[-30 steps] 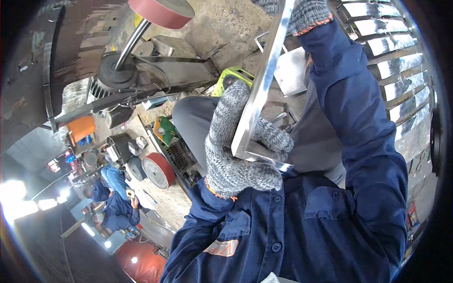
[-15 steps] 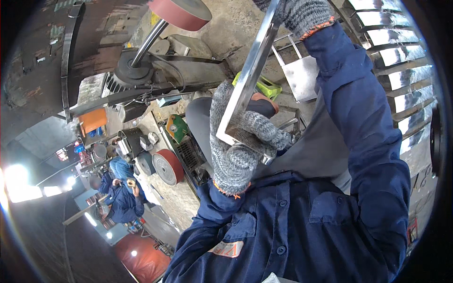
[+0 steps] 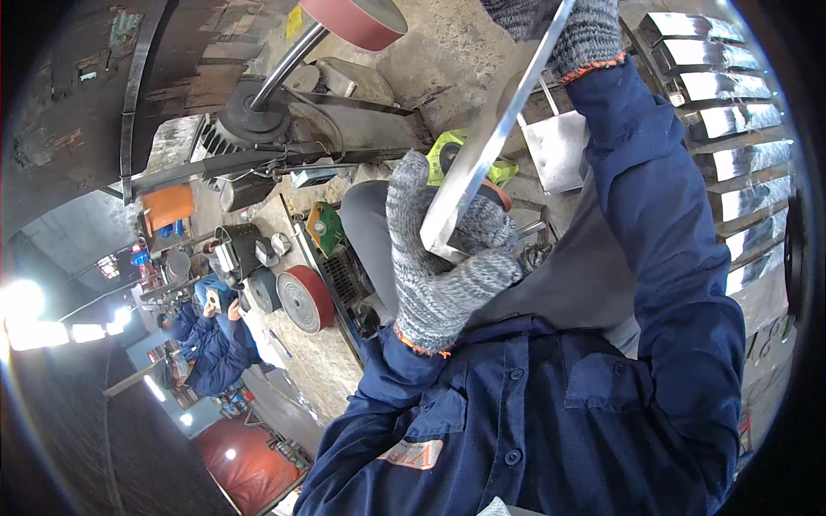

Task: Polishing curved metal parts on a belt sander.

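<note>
A long shiny metal piece (image 3: pixel 492 146), bent at its lower end, slants from the middle of the head view up to the top edge. My left hand (image 3: pixel 452 275), in a grey knit glove with an orange cuff, is closed around the bent lower end, its thumb pointing up along the side. At the upper end my right hand (image 3: pixel 594 34), gloved alike, grips the same piece. Part of the right hand is hidden behind the metal and cut off by the frame edge. Beyond the piece lies a bright yellow-green object (image 3: pixel 446 148).
A red-rimmed wheel (image 3: pixel 366 24) sits on a motor shaft (image 3: pixel 292 64) at upper left. Another red-rimmed wheel (image 3: pixel 305 298) rests at left. Several shiny metal pieces (image 3: pixel 736 120) are lined up at right, near a pale metal panel (image 3: pixel 555 153). A co-worker (image 3: pixel 219 348) is farther left.
The metal piece has turned, showing a broad dull face and a thin bright edge. Its lower end and both hands have shifted slightly right, and my left fingers have changed position around it.
</note>
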`<control>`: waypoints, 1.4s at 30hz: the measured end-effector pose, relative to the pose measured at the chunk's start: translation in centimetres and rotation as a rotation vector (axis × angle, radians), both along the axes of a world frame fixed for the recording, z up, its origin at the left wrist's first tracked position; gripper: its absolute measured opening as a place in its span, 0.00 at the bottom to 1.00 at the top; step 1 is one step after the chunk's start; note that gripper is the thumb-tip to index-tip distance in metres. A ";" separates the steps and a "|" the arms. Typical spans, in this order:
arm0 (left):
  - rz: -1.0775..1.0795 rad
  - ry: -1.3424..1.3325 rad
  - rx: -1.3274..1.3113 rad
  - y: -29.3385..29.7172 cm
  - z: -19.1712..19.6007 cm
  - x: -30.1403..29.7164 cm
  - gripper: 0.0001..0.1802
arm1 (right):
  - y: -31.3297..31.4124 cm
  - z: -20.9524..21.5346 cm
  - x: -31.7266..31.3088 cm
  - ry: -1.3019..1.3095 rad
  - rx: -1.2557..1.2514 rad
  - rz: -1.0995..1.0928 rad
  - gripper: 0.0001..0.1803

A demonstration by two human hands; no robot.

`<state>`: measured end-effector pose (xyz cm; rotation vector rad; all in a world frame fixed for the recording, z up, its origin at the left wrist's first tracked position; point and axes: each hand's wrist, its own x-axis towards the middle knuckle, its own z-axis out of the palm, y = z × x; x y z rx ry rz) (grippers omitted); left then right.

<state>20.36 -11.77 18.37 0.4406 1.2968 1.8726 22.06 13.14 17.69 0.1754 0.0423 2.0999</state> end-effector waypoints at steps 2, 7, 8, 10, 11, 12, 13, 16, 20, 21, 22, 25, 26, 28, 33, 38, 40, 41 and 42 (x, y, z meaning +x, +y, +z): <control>-0.088 0.241 -0.010 0.0 -0.6 0.1 0.58 | -0.3 0.2 0.2 -0.010 0.005 -0.008 0.29; -0.150 0.649 -0.142 0.0 -1.3 0.4 0.60 | 0.1 0.2 0.2 -0.012 0.002 -0.012 0.30; -0.154 0.644 -0.142 0.0 -1.3 0.5 0.60 | 0.1 0.3 0.1 -0.011 -0.001 -0.009 0.30; -0.138 0.792 -0.175 0.0 -1.4 0.4 0.59 | 0.1 0.4 0.1 -0.015 -0.004 -0.013 0.30; -0.139 0.741 -0.196 0.0 -1.2 0.5 0.58 | -0.1 0.4 0.3 -0.016 -0.006 -0.020 0.30; -0.146 0.738 -0.194 0.3 -0.9 0.5 0.58 | 0.0 0.4 0.4 -0.015 -0.009 -0.021 0.30; -0.166 0.786 -0.229 0.5 -0.5 0.5 0.57 | -0.1 0.5 0.5 -0.017 -0.010 -0.020 0.30; -0.186 0.852 -0.267 0.7 -0.3 0.5 0.54 | -0.2 0.7 0.6 -0.025 -0.024 -0.031 0.31; -0.165 0.887 -0.143 1.1 -0.9 0.8 0.51 | -0.1 1.0 0.8 -0.030 -0.027 -0.034 0.31; -0.166 0.888 -0.143 1.3 -0.7 0.8 0.51 | -0.2 1.0 0.7 -0.026 -0.033 -0.035 0.31; -0.142 1.091 -0.150 1.5 -0.2 0.8 0.50 | -0.1 1.0 0.8 -0.027 -0.031 -0.036 0.31; -0.121 1.355 -0.149 2.0 0.6 0.8 0.47 | -0.1 1.1 0.8 -0.034 -0.030 -0.038 0.32; -0.125 1.419 -0.147 2.1 0.7 0.6 0.45 | -0.2 1.1 0.7 -0.033 -0.031 -0.038 0.32; -0.121 1.377 -0.121 1.7 0.0 0.2 0.44 | -0.3 1.2 0.6 -0.037 -0.028 -0.033 0.32; -0.018 1.431 -0.118 2.1 -0.9 0.0 0.37 | 0.8 0.5 1.6 -0.049 -0.029 -0.034 0.32; 0.238 1.203 -0.071 2.3 -2.5 -2.7 0.43 | 2.4 -1.7 1.5 0.082 0.273 0.147 0.48; 0.315 1.102 -0.197 2.5 -2.8 -3.5 0.42 | 2.3 -3.0 2.0 -0.091 0.157 -0.056 0.48; 0.230 0.813 -0.228 2.8 -3.3 -3.7 0.40 | 2.5 -3.1 3.2 0.184 0.155 0.059 0.50; 0.169 0.556 -0.264 2.2 -3.6 -4.9 0.37 | 2.0 -3.7 2.8 0.195 0.173 0.112 0.50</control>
